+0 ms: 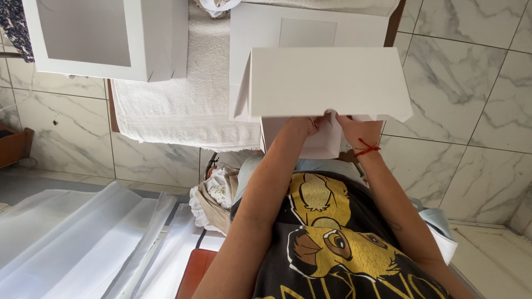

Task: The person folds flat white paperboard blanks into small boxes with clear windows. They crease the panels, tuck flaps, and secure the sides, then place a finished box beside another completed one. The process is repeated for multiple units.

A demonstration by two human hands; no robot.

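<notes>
I hold a white cardboard box point(327, 83) in front of me, over the edge of a towel-covered table point(177, 105). Its wide panel tilts toward me and hides most of my fingers. My left hand point(311, 125) grips the box's lower part from the left. My right hand point(350, 124), with a red string on the wrist, grips it from the right, close beside the left hand. A smaller white box part point(302, 145) hangs below the panel between my wrists.
A finished white box with a clear window point(105, 39) stands on the table's far left. Another windowed white box point(305, 30) lies behind the one I hold. Marble floor tiles point(471, 99) surround the table. Clear plastic sheets point(83, 238) lie at the lower left, by a cloth bag point(219, 194).
</notes>
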